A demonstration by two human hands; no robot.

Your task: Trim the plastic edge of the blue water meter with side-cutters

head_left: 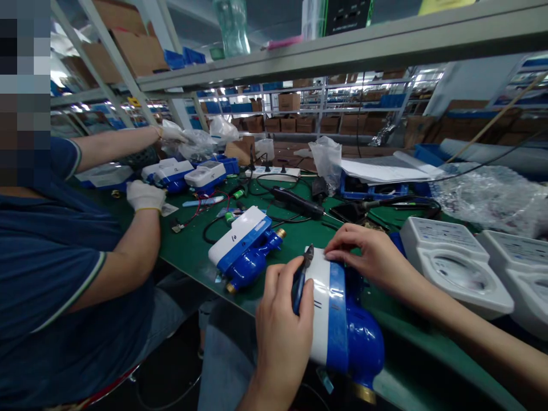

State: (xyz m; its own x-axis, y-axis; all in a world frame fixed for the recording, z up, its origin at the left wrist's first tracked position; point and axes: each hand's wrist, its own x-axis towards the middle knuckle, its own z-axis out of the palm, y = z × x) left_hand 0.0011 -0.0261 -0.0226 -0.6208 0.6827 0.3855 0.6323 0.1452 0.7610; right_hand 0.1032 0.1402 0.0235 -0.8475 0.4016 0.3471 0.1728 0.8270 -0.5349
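Observation:
A blue and white water meter [320, 319] with brass threaded ends lies on its side at the near edge of the green bench, its white face marked "11". My left hand [285, 325] rests along that white face, fingers closed around small cutting pliers [303, 278], whose jaws point away from me. At the meter's far end, my right hand [363, 251] has thumb and fingertips pinched together against the casing edge; what is between them, if anything, is hidden. To the left sits a second water meter [240, 242], marked "10", apart from both hands.
A co-worker's gloved hand [145, 197] is at the left, near more meters [206, 176]. A black electric screwdriver [297, 202] and cables lie beyond my meter. White meter housings [456, 265] stand at right, with bubble wrap [496, 194] behind. A shelf beam [342, 54] crosses above.

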